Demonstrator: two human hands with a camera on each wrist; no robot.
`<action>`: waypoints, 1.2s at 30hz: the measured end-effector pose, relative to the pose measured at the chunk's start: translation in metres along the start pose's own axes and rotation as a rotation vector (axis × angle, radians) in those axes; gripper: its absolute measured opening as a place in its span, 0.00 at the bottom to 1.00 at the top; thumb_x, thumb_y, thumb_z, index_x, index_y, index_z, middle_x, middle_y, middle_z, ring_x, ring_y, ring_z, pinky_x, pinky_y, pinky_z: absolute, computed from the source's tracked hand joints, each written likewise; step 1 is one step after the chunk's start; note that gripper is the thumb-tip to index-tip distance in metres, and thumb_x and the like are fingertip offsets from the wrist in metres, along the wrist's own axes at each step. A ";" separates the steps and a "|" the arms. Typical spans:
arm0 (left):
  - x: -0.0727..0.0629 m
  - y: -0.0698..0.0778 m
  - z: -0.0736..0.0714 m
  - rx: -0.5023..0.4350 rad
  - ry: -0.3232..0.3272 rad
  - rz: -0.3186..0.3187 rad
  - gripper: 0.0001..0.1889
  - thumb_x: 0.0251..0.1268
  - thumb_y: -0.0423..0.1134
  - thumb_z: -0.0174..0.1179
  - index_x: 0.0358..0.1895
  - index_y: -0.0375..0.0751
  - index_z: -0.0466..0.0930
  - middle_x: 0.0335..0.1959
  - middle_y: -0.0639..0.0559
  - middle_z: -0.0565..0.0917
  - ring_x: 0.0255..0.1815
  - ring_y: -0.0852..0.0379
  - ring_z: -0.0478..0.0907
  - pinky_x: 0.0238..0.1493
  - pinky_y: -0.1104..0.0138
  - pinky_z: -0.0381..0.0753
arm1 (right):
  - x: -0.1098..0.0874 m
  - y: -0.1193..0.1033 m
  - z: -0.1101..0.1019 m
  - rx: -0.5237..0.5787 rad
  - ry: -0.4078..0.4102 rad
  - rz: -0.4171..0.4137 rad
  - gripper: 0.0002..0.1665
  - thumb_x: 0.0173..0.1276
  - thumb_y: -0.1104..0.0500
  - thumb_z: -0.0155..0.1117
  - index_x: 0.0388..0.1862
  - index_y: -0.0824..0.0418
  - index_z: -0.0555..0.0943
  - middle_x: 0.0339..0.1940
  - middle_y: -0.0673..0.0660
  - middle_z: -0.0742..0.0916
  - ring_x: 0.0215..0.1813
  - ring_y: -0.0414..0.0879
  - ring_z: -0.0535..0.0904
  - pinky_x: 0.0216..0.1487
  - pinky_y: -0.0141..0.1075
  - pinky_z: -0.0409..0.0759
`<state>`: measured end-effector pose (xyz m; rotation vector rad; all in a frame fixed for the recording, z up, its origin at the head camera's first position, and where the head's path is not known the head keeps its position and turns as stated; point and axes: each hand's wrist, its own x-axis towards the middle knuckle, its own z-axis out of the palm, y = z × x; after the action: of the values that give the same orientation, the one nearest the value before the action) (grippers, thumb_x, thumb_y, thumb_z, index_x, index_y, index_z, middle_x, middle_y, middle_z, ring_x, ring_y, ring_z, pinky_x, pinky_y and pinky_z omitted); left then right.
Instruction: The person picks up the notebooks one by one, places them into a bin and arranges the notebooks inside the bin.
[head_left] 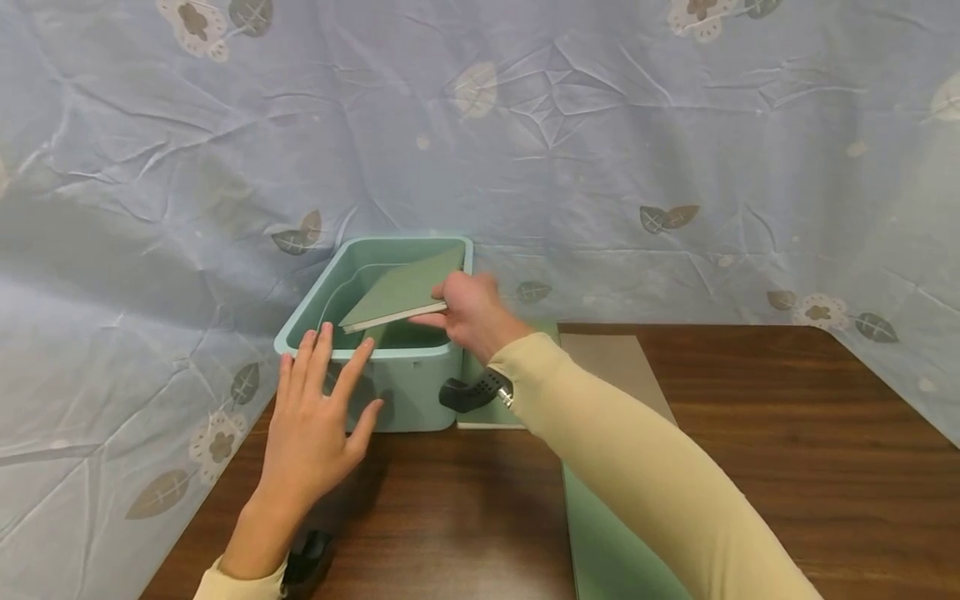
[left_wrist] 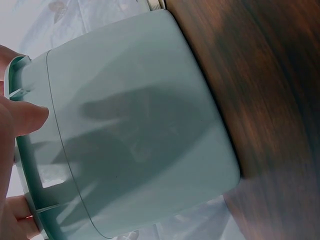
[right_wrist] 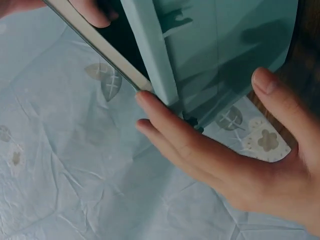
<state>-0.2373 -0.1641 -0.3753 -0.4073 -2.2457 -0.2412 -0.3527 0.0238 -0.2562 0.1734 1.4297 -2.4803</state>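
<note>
A green hard-covered book [head_left: 408, 287] with pale page edges is tilted over the open top of a green plastic bin [head_left: 412, 392]. My right hand [head_left: 476, 312] pinches this book at its near right edge; in the right wrist view its thumb lies near the page block. The left hand [head_left: 311, 425] is at the bin's near left corner, fingers spread and fairly straight at the rim, holding nothing. In the right wrist view the left index fingertip is close to the book's lower corner. The bin's floor is mostly hidden by the book.
Right of the bin lies another green book [head_left: 491, 414], partly behind my right wrist. A grey-beige flat piece [head_left: 611, 358] and a larger green one [head_left: 607, 533] lie on the brown wooden table [head_left: 757, 417], partly under my right sleeve. A patterned curtain [head_left: 570, 192] hangs behind.
</note>
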 end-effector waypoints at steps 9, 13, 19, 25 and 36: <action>0.002 0.001 0.001 -0.009 0.017 0.008 0.42 0.63 0.42 0.70 0.82 0.49 0.67 0.83 0.27 0.61 0.82 0.25 0.59 0.76 0.24 0.56 | 0.001 -0.001 0.003 -0.061 -0.003 0.017 0.55 0.69 0.84 0.43 0.90 0.58 0.40 0.87 0.66 0.56 0.78 0.74 0.69 0.65 0.61 0.83; 0.001 0.000 0.002 -0.007 0.023 0.014 0.42 0.63 0.43 0.70 0.81 0.48 0.67 0.82 0.26 0.61 0.82 0.24 0.60 0.75 0.24 0.57 | 0.004 0.001 0.004 -0.124 -0.033 0.013 0.50 0.69 0.83 0.41 0.88 0.66 0.44 0.82 0.72 0.62 0.74 0.76 0.73 0.65 0.61 0.82; 0.001 0.000 0.003 -0.004 0.029 0.020 0.42 0.63 0.43 0.70 0.82 0.49 0.67 0.83 0.27 0.60 0.81 0.24 0.61 0.75 0.24 0.57 | 0.007 0.003 0.004 -0.183 -0.061 0.000 0.50 0.69 0.82 0.39 0.88 0.67 0.41 0.81 0.75 0.62 0.74 0.76 0.73 0.64 0.61 0.83; 0.000 0.000 0.002 -0.007 0.037 0.020 0.42 0.63 0.43 0.69 0.82 0.49 0.67 0.83 0.27 0.60 0.82 0.24 0.60 0.75 0.24 0.56 | 0.005 0.002 0.005 -0.280 -0.082 -0.021 0.39 0.70 0.82 0.42 0.81 0.75 0.55 0.63 0.67 0.72 0.71 0.72 0.76 0.60 0.59 0.86; 0.000 0.000 0.005 -0.003 0.030 0.026 0.42 0.63 0.43 0.70 0.82 0.49 0.66 0.83 0.26 0.61 0.81 0.24 0.61 0.75 0.24 0.56 | 0.002 -0.001 0.000 -0.308 -0.123 0.037 0.55 0.72 0.79 0.50 0.89 0.63 0.35 0.90 0.67 0.50 0.85 0.76 0.54 0.75 0.63 0.74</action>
<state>-0.2403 -0.1626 -0.3784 -0.4315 -2.2091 -0.2353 -0.3551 0.0241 -0.2556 -0.0144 1.7116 -2.1655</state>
